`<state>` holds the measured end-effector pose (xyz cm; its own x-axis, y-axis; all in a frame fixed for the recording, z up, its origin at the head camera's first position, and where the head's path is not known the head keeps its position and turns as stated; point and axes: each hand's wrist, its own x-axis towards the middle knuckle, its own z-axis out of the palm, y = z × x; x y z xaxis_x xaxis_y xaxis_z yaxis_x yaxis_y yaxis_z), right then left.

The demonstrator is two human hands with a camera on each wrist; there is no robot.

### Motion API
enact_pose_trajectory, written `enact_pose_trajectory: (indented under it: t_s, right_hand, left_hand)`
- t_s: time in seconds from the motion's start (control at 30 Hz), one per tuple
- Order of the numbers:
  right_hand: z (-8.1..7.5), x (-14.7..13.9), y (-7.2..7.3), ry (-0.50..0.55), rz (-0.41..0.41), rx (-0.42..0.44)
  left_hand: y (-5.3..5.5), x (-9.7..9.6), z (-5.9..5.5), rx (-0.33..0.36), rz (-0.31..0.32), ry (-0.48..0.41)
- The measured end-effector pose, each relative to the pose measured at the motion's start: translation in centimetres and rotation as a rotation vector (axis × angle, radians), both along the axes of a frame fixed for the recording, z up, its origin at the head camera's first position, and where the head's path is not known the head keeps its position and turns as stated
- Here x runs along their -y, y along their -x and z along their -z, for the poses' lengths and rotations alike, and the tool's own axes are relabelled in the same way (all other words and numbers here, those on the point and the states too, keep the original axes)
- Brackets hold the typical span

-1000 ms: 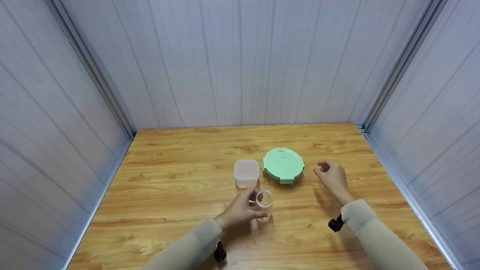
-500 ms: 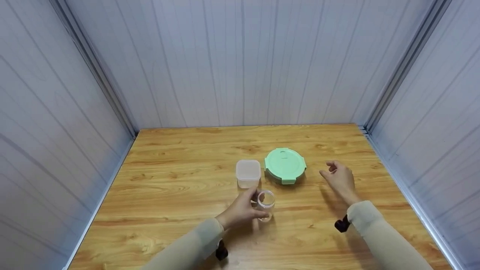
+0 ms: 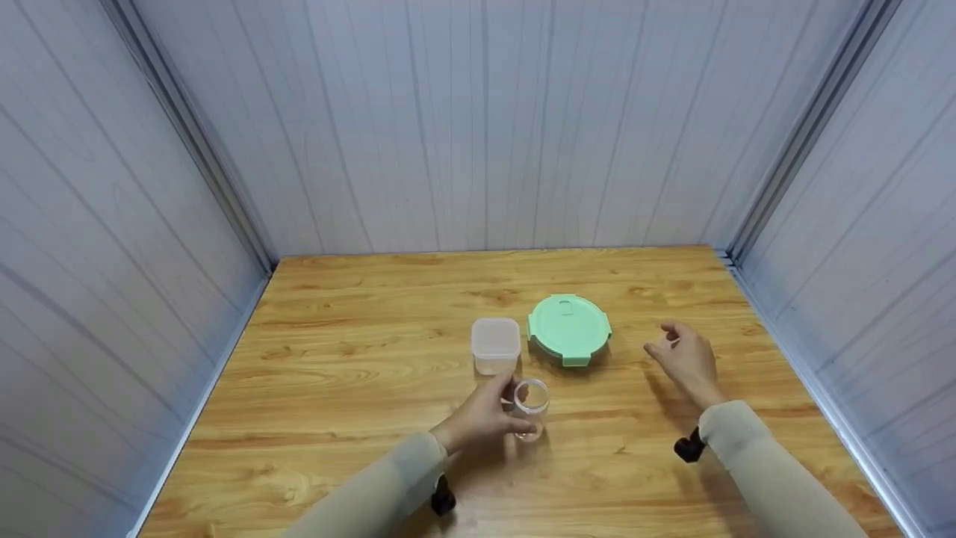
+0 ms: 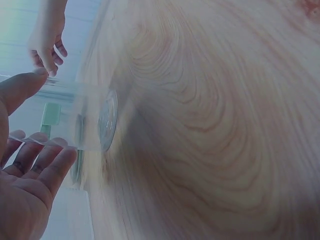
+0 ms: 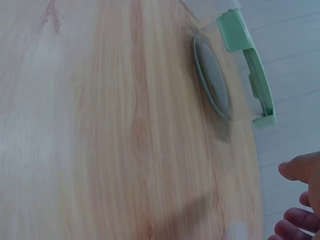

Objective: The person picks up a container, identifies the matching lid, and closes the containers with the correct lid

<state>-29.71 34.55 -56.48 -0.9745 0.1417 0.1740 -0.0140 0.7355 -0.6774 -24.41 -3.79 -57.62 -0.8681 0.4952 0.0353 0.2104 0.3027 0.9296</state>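
Note:
My left hand (image 3: 478,418) holds a clear round jar (image 3: 531,411), thumb on one side and fingers on the other. Its mouth faces up, with no lid on it. In the left wrist view the jar's base (image 4: 108,120) is close over the table. To the right of the green-lidded container, my right hand (image 3: 683,359) hangs over the table with loosely bent fingers. The right wrist view shows its thumb (image 5: 300,167) apart from the fingers and nothing between them. A small whitish ribbed thing (image 5: 236,231), partly cut off, lies near that hand at the frame's lower edge.
Just beyond the jar stands a square translucent container (image 3: 495,340). Beside it, on the right, is a round clear container with a green clip lid (image 3: 569,327). The wooden table (image 3: 336,336) is bounded by pale panel walls (image 3: 478,134) at the back and sides.
My right hand has drifted a little to the right, away from the green-lidded container. The left hand and jar stay in nearly the same place.

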Motion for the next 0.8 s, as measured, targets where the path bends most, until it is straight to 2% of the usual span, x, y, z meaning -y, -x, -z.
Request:
enact_pose_trajectory:
  t_s: [0.2, 0.5, 0.8]
  right_hand:
    - [0.4, -1.0, -0.1, 0.009, -0.008, 0.033]
    - [0.7, -2.4, -0.1, 0.083, -0.031, 0.120]
    - [1.2, -3.7, 0.2, 0.091, -0.073, 0.129]
  left_hand:
    - [0.0, 0.1, 0.0, -0.005, 0.005, 0.010]
    - [0.0, 0.1, 0.1, 0.009, -0.002, -0.002]
    - [0.0, 0.1, 0.1, 0.017, -0.005, -0.008]
